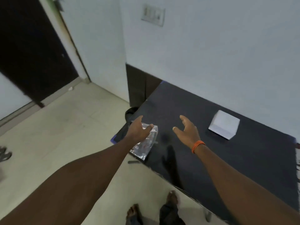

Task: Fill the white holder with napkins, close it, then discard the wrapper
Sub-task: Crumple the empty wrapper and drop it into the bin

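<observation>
A white box-shaped holder (224, 124) sits shut on the dark table (243, 159), to the right of both hands. A clear plastic wrapper (146, 146) with red print lies at the table's left edge. My left hand (139, 129) hovers over the wrapper's far end, fingers spread, and I cannot tell whether it touches it. My right hand (186, 130), with an orange band at the wrist, is open above the bare tabletop between the wrapper and the holder. Whether napkins are inside the wrapper is unclear.
A dark round bin (131, 112) stands on the floor just beyond the table's left corner. A doorway with a dark door (32, 54) is at the left. My bare feet (172, 198) stand on the tiled floor by the table's front edge.
</observation>
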